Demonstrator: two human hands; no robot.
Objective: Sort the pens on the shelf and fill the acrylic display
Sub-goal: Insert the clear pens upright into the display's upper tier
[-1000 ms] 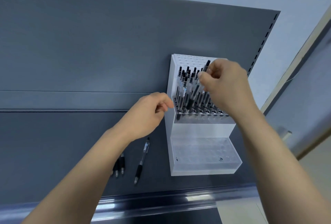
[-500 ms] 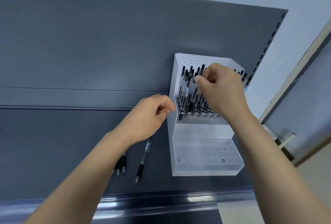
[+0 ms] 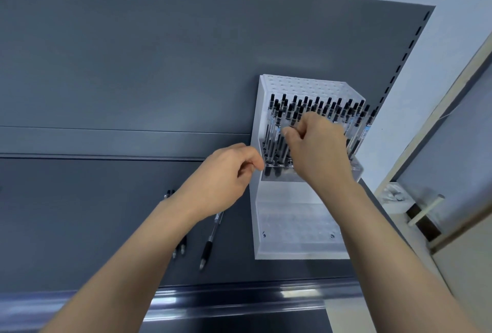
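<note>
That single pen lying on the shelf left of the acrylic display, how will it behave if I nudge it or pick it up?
The loose pen looks slim and rigid, so probably light and stiff. Its round barrel may roll on the flat shelf if nudged sideways. The black rubber grip should likely give a non-slip hold.
</note>
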